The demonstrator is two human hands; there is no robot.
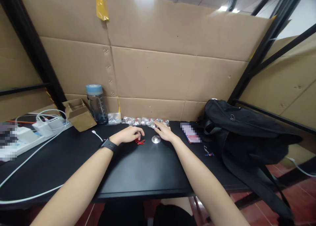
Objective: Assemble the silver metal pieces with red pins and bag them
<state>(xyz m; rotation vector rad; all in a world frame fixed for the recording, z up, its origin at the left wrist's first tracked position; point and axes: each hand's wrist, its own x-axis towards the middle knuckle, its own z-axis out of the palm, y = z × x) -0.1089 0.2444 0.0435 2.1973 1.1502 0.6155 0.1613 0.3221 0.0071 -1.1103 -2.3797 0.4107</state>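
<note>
While the clear packets (145, 121) at the right hand (163, 131), fingers apart, look light and slippery, best pinched edgewise, the shiny disc (156, 139) just left of that hand seems stiff, easiest taken by its rim. Under the curled left hand (129, 134), the red cord (141, 142) looks limp; whether it is gripped, I cannot tell.

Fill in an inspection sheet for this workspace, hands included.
Surface: black tabletop, spills: nothing seen
Things at hand: red cord, silver disc, clear packets behind
Clutter: bottle, opened carton, backpack
Left hand: at cord, grip unclear
Right hand: beside disc, fingers spread
Cables: white cables, left side, near power strip
Surroundings: cardboard panels, black frame
</note>
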